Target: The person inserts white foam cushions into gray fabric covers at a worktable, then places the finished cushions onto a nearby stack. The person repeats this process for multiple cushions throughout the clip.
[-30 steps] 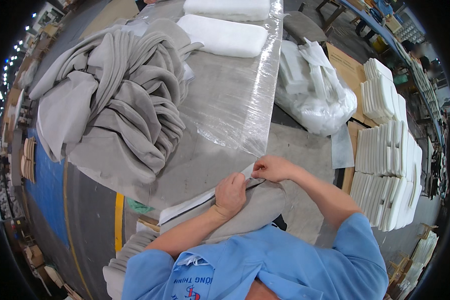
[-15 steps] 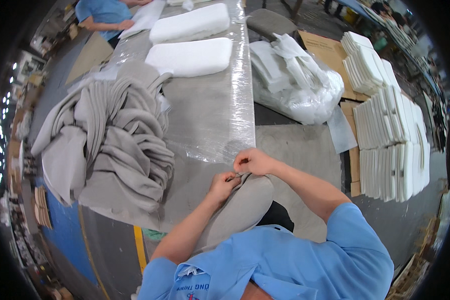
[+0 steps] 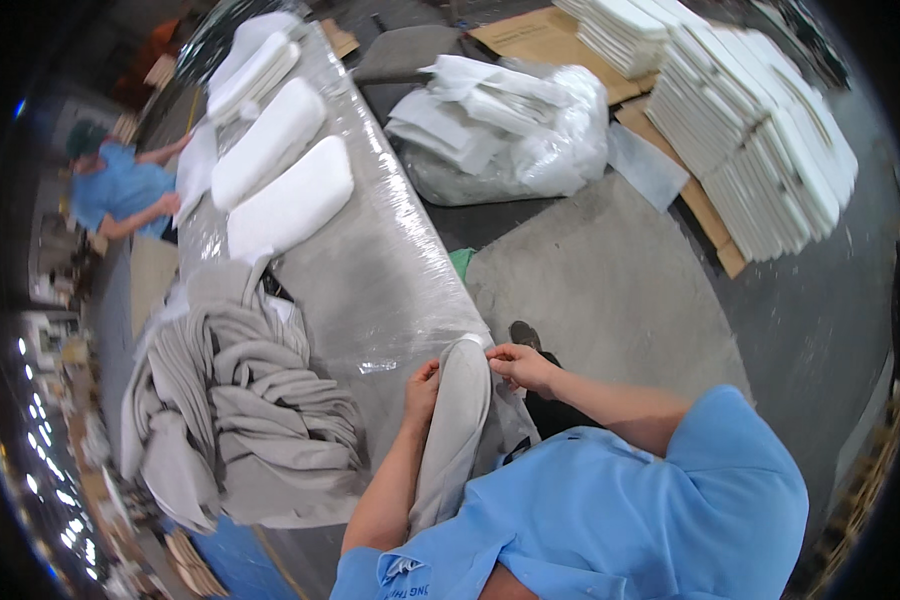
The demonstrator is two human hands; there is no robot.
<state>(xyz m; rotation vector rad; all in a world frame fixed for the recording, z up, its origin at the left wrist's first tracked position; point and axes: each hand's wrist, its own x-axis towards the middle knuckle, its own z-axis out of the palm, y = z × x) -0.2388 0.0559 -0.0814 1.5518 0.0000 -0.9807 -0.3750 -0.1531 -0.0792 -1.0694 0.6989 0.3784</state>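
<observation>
Grey cushion: just in front of the person, between the two forearms, its far end by the near edge of the table (image 3: 355, 265); point on its cover (image 3: 453, 430).
Cushion's long axis: runs away from the body, leaning slightly to the right toward its far end.
Cushion's far end: rounded, pointing away from the person, with a bit of white showing at the tip.
Left hand (image 3: 423, 388): fingers and thumb drawn close together, a narrow pinch on the cushion's left edge near the far end.
Right hand (image 3: 518, 367): fingertips nearly together, pinching the right edge near the same end, opposite the left hand.
Hidden: the cushion's near end goes out of sight behind the left forearm and the blue shirt (image 3: 610, 510); how much cloth lies between the fingers is too small to tell.
Hard to make out: the dark shoe (image 3: 524, 334), partly covered; the co-worker (image 3: 120, 185), blurred toward the left rim.
</observation>
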